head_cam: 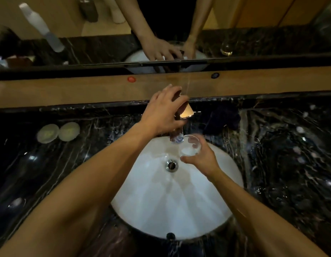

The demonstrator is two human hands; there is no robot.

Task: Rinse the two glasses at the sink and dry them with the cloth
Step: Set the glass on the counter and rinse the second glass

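Observation:
My right hand (201, 160) grips a clear glass (191, 145) just under the chrome faucet spout (176, 136), over the back of the white sink (172, 210). Water froths white inside the glass. My left hand (161, 114) rests on top of the faucet lever (185, 110), fingers curled over it. A dark cloth (224, 117) lies bunched on the counter behind the sink, to the right of the faucet. A second glass (253, 151) stands on the dark counter right of the sink, hard to make out; its reflection (226, 48) shows in the mirror.
The black marble counter (290, 164) surrounds the sink. Two round pale lids (58, 132) lie at the left. A wooden ledge (86, 89) runs below the mirror, with a red cap (131, 79) and a dark cap (215, 75) on it.

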